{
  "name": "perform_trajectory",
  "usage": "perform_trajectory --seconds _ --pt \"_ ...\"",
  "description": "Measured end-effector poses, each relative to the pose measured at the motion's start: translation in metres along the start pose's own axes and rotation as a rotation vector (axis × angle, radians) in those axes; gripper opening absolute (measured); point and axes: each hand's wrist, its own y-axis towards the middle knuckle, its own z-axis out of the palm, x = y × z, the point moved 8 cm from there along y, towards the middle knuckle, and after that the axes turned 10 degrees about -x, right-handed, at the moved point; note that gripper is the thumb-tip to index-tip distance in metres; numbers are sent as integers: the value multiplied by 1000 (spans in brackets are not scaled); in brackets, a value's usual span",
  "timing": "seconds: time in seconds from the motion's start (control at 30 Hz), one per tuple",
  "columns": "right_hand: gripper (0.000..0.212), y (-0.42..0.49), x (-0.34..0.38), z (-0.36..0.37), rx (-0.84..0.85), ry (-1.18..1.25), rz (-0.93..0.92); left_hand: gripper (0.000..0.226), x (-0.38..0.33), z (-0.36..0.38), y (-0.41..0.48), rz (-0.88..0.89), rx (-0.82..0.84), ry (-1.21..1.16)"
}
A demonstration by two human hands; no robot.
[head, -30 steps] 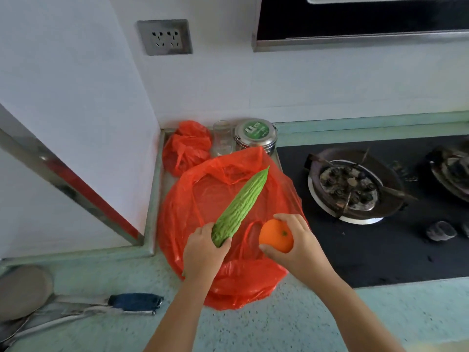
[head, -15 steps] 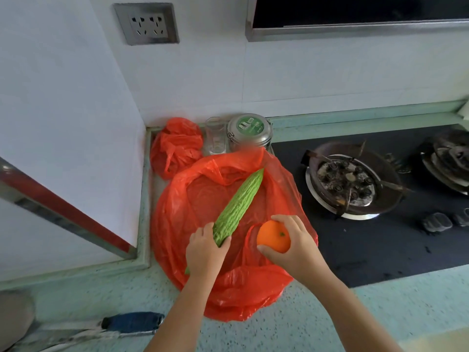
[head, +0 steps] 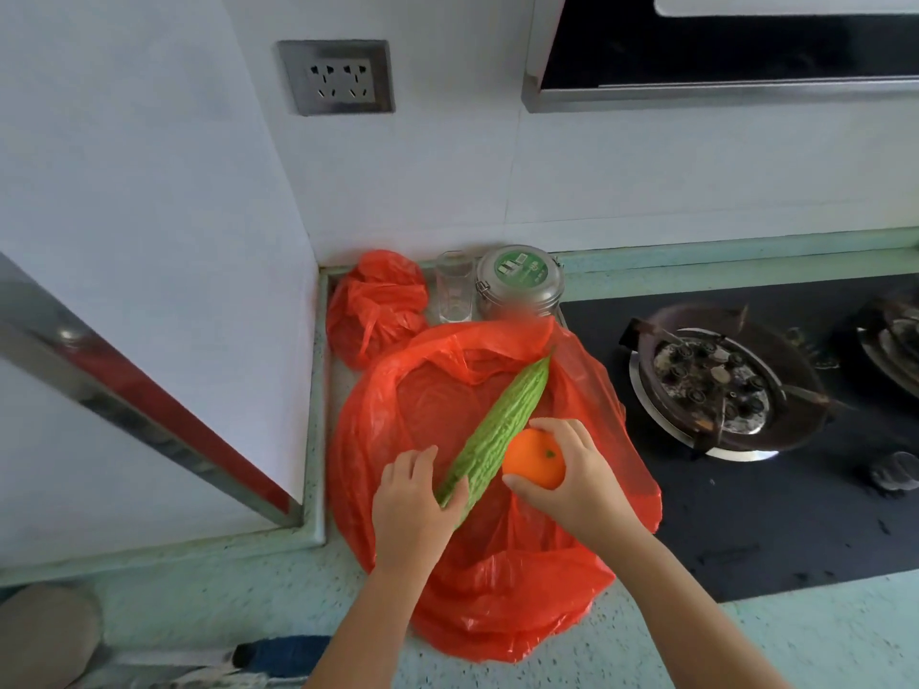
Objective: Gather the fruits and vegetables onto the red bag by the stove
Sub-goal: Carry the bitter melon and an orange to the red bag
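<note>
Your left hand (head: 415, 494) grips the near end of the bitter gourd (head: 497, 430), fingers wrapped around it, so its length slants over the red bag (head: 477, 589), tip toward the stove (head: 721, 390). Your right hand (head: 572, 469) cups the orange (head: 533, 459) just beside the gourd, over the bag's middle. Whether either fruit rests on the plastic is hard to tell. Beyond the bag, a smaller knotted bag (head: 378, 300) hides its contents, and the tin (head: 519, 283) label is blurred.
</note>
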Motion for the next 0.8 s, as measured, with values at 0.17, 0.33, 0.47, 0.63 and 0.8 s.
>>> perform_trajectory --seconds 0.17,0.33,0.47,0.63,0.8 --pt "61 21 17 32 36 29 -62 41 10 -31 12 86 -80 -17" --pt "63 46 32 63 35 20 -128 34 24 -48 21 66 -119 -63" --pt "65 62 30 88 54 -5 -114 32 27 -52 29 70 -132 -88" --pt "66 77 19 117 110 -85 -52 31 32 -45 38 70 -125 -71" --pt "69 84 13 130 123 -223 -54 31 40 -42 43 54 -138 -62"
